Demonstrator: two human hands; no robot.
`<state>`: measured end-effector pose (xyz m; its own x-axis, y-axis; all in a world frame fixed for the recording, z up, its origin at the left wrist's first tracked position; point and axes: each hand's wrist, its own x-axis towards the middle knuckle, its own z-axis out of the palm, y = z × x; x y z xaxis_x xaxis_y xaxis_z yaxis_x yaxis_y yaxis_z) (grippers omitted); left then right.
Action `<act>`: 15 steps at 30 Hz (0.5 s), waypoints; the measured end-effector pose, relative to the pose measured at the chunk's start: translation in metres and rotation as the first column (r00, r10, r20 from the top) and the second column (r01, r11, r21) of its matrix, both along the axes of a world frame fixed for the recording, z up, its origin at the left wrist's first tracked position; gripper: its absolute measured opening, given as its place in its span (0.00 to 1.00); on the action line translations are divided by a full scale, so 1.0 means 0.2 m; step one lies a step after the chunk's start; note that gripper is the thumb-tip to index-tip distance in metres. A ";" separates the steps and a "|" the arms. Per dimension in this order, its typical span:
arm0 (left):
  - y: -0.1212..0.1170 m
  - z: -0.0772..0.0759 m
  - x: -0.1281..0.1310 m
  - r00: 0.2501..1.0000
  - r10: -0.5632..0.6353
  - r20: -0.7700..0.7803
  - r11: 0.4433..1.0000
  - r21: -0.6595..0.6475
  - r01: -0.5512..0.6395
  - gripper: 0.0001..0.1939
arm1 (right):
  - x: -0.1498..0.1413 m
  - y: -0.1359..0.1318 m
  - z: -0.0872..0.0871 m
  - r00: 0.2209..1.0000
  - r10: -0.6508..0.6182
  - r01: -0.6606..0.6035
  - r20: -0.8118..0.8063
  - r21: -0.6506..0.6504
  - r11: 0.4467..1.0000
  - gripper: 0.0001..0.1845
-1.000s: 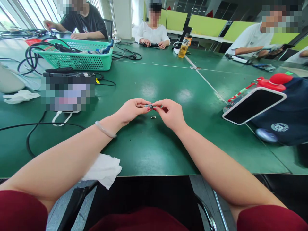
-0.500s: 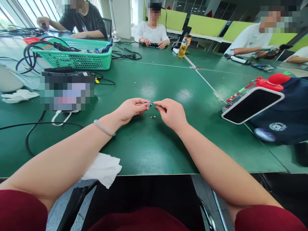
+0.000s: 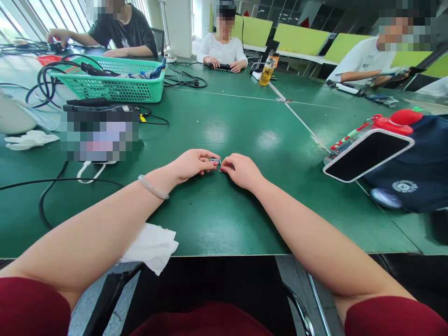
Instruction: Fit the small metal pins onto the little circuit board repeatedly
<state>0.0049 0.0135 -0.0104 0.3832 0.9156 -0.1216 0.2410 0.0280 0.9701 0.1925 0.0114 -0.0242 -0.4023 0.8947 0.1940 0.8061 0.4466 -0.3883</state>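
Observation:
My left hand (image 3: 194, 164) pinches a small, dark and silvery part (image 3: 214, 161) between thumb and fingertips, just above the green table. It may be a tiny circuit board, but it is too small to tell. Close beside it, my right hand (image 3: 241, 170) has its thumb and fingers closed at the table surface. A sliver of a small metal piece (image 3: 220, 170) shows at these fingertips; the rest is hidden behind them. The two hands' fingertips almost meet.
A green basket (image 3: 115, 86) with cables stands at the back left, near a pixelated device (image 3: 101, 135). At right, a phone (image 3: 369, 155) leans on a dark bag (image 3: 423, 163). A tissue (image 3: 150, 245) lies by my left forearm. Several people sit around the table.
My right hand has come down and left, its fingers now closing at the small metal piece that lay on the table. My left hand has sunk slightly with its part.

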 end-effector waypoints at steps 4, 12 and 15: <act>-0.01 0.01 0.01 1.000 0.014 -0.002 1.000 -0.005 -0.014 0.19 | 0.00 0.02 -0.01 1.000 -0.002 0.002 -0.020 0.021 1.000 0.08; 0.00 0.00 0.00 1.000 -0.004 -0.020 1.000 0.007 0.004 0.18 | 0.06 -0.02 0.05 0.992 0.123 -0.123 -0.005 -0.067 0.990 0.03; 0.00 0.00 0.00 0.999 -0.008 -0.052 1.000 0.020 0.009 0.18 | 0.09 -0.01 0.06 0.999 0.046 -0.047 -0.012 -0.091 0.995 0.02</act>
